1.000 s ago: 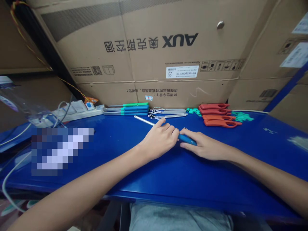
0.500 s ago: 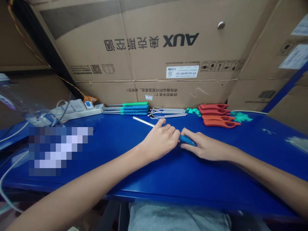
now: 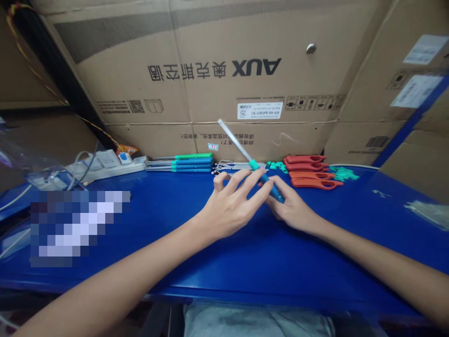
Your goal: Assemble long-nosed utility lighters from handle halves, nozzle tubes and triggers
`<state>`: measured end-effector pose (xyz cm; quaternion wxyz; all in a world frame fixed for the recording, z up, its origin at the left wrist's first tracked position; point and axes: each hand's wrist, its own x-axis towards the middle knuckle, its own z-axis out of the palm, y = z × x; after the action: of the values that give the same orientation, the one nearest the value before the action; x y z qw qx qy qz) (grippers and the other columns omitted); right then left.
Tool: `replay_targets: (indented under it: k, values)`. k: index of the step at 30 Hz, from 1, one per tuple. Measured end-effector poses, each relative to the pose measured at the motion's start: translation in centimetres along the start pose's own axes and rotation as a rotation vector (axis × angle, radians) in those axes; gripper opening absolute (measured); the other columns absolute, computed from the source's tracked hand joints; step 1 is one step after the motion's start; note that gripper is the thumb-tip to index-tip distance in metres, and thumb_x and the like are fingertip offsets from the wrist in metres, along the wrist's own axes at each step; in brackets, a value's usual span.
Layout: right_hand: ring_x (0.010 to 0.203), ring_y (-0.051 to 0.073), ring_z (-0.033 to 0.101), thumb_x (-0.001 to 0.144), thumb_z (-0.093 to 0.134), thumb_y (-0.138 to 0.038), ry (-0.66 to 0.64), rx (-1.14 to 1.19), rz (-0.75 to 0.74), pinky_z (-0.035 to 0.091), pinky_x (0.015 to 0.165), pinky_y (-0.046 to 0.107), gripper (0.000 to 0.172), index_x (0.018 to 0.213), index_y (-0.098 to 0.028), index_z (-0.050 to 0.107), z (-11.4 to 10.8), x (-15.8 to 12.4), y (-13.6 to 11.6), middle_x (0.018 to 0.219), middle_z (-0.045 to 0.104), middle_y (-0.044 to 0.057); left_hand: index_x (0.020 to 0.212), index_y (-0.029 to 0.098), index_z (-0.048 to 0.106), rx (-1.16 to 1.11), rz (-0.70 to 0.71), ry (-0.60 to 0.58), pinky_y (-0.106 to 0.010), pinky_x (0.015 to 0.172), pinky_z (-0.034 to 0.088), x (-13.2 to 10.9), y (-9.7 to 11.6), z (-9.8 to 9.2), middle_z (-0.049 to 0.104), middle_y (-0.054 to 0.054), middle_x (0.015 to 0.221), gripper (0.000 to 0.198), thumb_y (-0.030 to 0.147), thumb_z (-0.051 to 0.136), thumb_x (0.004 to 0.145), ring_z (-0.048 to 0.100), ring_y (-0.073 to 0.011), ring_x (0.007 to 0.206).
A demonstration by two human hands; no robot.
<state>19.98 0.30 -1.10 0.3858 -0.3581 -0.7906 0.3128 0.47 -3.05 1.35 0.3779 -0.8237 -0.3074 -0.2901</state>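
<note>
My right hand [image 3: 293,206] is closed on the blue handle of a rod-like tool [image 3: 277,191]. A teal collar joins the handle to a silver metal shaft, which tilts up and to the left in front of the cardboard. Beside it, my left hand [image 3: 231,201] has its fingers spread and bent. Its fingertips lie over the handle just below the collar; whether they press on it I cannot tell. Behind the left hand lie several thin silver rods [image 3: 242,165] with white loops, and small teal pieces [image 3: 277,166].
Several similar blue-handled tools [image 3: 192,164], one green-handled, are stacked at the back. Orange-red handles [image 3: 308,174] and more teal pieces [image 3: 345,173] lie at right. A power strip [image 3: 115,169] stands left, a clear packet [image 3: 428,213] far right. Cardboard [image 3: 210,98] walls the blue table [image 3: 224,267].
The tool has swung from nearly level to steeply upward, baring its teal collar. My left hand has opened from a closed grip around it. My right hand now wraps further around the handle.
</note>
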Motion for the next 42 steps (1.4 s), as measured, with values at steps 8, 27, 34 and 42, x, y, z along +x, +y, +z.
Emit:
replay_targets:
  k: [8,27,34,42]
  values:
    - [0.054,0.010,0.039,0.093,0.049,-0.040,0.042,-0.052,-0.024,0.034,0.053,0.024,0.020,0.103,-0.022,0.045,0.6,-0.7,0.9,0.067,0.044,-0.006,0.103,0.016,0.064,-0.381,-0.146,0.018,-0.039,0.082,0.032,-0.2,-0.2,0.5,0.072,-0.007,0.106,0.019,0.028,0.053,0.093,0.061,-0.0215,0.095]
    - [0.057,0.013,0.041,0.096,0.043,-0.037,0.003,-0.184,-0.074,0.033,0.057,0.025,0.017,0.106,-0.024,0.046,1.4,-1.3,0.9,0.068,0.043,-0.006,0.096,0.020,0.070,-1.076,-0.661,0.005,-0.028,0.086,0.052,0.7,0.1,0.9,0.074,-0.002,0.094,0.025,0.035,0.049,0.096,0.068,-0.0181,0.095]
    - [0.053,0.012,0.038,0.096,0.042,-0.040,-0.017,-0.189,-0.031,0.029,0.054,0.025,0.016,0.096,-0.023,0.043,1.3,-1.4,1.1,0.063,0.039,-0.007,0.096,0.020,0.071,-1.064,-0.644,0.018,-0.030,0.087,0.052,0.7,0.0,1.0,0.074,-0.003,0.098,0.024,0.034,0.051,0.094,0.068,-0.0189,0.093]
    - [0.051,0.011,0.037,0.096,0.042,-0.040,-0.014,-0.170,-0.027,0.028,0.053,0.024,0.018,0.101,-0.023,0.043,1.4,-1.4,0.9,0.061,0.037,-0.008,0.095,0.020,0.071,-1.054,-0.637,0.016,-0.031,0.086,0.051,0.9,0.0,0.9,0.075,-0.003,0.096,0.025,0.033,0.050,0.094,0.068,-0.0192,0.093]
